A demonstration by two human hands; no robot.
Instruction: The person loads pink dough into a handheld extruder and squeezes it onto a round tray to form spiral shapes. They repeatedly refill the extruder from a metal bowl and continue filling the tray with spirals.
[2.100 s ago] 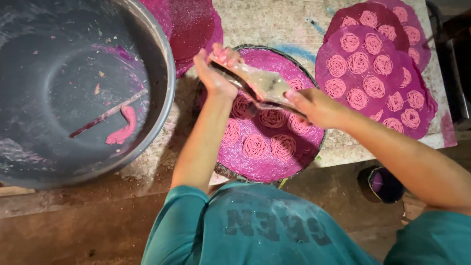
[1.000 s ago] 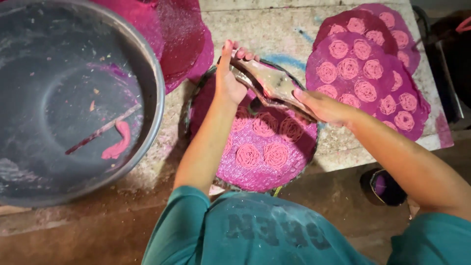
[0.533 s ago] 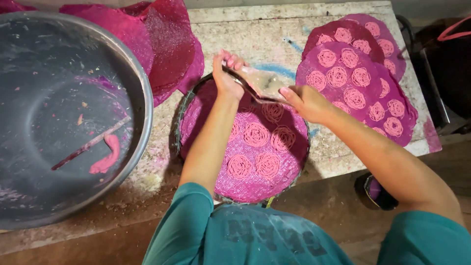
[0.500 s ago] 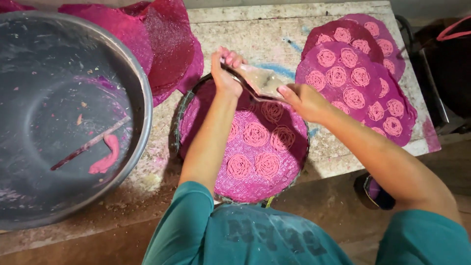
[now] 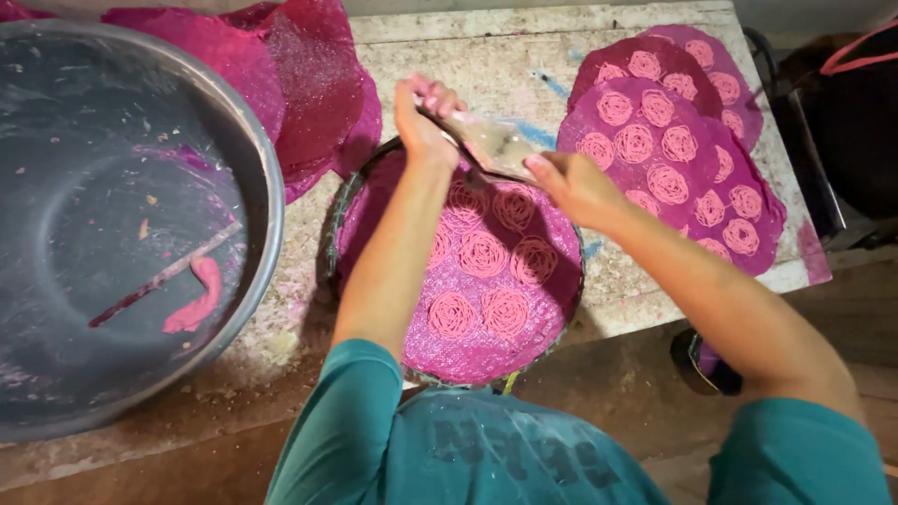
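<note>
A: Over the round tray [image 5: 369,201], both hands hold the press [image 5: 491,145], a flat worn metal tool: left hand [image 5: 423,122] wrapped round its far end, fingers curled and pinching it, right hand [image 5: 572,185] clamped on the near end. It hangs just above the pink noodle coils [image 5: 482,254] on the tray's mat.

B: And the risk?

A: Likely a tilt. If one hand drops, the next coil could land on a neighbour and fuse with it; the coils already lie close together.

B: Anything else?

A: The tray overhangs the table [image 5: 468,47] edge toward the person's body. A hard downward push might tip it. The finished mats [image 5: 673,150] lie to the right, near the right forearm, so a wide elbow could drag them. The big bowl [image 5: 267,187] sits left, a dough scrap [image 5: 196,299] inside
</note>
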